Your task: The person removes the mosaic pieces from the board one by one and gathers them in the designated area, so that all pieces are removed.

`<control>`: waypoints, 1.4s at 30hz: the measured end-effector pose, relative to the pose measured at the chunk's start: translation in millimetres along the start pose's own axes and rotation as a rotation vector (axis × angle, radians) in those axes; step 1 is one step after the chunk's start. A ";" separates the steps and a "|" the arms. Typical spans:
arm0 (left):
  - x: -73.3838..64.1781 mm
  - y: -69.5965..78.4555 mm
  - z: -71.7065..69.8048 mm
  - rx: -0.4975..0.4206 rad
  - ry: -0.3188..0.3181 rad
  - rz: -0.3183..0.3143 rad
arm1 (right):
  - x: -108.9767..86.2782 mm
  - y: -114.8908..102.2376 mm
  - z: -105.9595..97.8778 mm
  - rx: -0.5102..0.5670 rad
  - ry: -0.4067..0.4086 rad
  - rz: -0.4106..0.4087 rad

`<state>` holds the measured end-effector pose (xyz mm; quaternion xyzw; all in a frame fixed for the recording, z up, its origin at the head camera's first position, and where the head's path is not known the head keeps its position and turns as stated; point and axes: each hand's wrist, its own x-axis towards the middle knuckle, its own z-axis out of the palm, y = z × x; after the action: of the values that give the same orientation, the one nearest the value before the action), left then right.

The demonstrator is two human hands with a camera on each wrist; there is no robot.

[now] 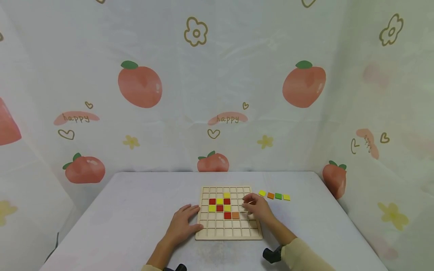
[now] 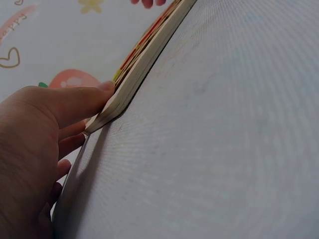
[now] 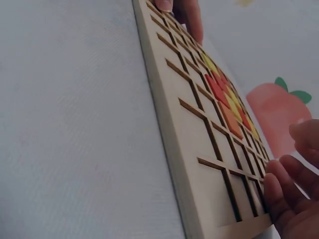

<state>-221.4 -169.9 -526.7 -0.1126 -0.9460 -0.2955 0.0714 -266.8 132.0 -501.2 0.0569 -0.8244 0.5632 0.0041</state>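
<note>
Head view first: the gridded wooden board [image 1: 228, 238] lies on the desk [image 1: 118, 218], a cluster of red, yellow and orange tiles [image 1: 219, 207] around its middle, and the left hand [image 1: 182, 224] rests along its left edge, fingers extended, clasping nothing. Over by the right edge hovers the right hand [image 1: 260, 207], fingers bent but parted, and no piece shows between them! Just off the board's far right corner, on the desk, sit a yellow tile [image 1: 262, 193], an orange tile [image 1: 270, 196], a green tile [image 1: 278, 196] and a second yellow tile [image 1: 286, 197]. Tile-laying like this, I'd judge, calls for light, steady pressure from the left, a pinch by the tile's edges on the right, and a square set-down inside the grid lines. Over to the left wrist: the thumb lies on the rim near the board's near left corner, other fingers beyond; how firmly they press is hard to tell, the tiles are a foreshortened sliver, and the opposite fingertips are cut off up top. Now the right wrist: loosely bent fingers at the board's right edge, a gap between them, the hand cropped by the frame, contact impossible to confirm.
</note>
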 end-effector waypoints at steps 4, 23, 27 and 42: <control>0.2 -0.1 0.1 0.001 0.001 -0.002 | -1.2 3.2 2.9 -0.087 -0.043 -0.038; -0.3 2.0 -0.5 -0.002 -0.009 -0.017 | -8.5 4.8 14.4 -0.427 -0.121 -0.169; -0.1 2.3 -0.3 -0.010 -0.006 -0.021 | -9.3 5.9 15.5 -0.437 -0.119 -0.162; 1.5 -0.9 1.0 -0.009 -0.014 -0.030 | -8.6 4.3 16.7 -0.423 -0.129 -0.135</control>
<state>-223.2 -169.7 -527.7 -0.1009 -0.9467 -0.3000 0.0600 -257.7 118.8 -511.9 0.1454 -0.9169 0.3716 0.0008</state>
